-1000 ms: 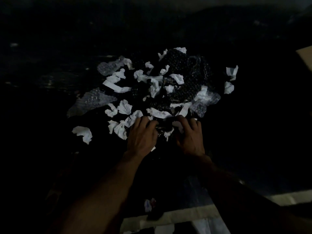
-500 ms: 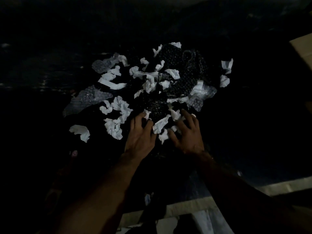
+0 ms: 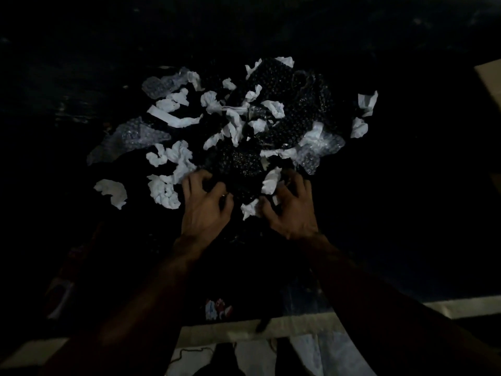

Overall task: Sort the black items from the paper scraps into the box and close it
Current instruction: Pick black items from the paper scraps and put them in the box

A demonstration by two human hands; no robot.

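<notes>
Clawing into paper scraps point(image 3: 165, 191) on a dark surface point(image 3: 406, 213), dim room: left hand point(image 3: 203, 213), right hand point(image 3: 294, 213), fingers' point(image 3: 301, 184) grasp unclear.

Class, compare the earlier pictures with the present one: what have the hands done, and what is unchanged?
The left hand and right hand went from fingers laid fairly straight to fingers curled, clawing into the black bubble wrap; a firm grip is too dark to confirm. A long paper scrap shifted toward the right hand. The other scraps and clear wrap lie as before.
</notes>
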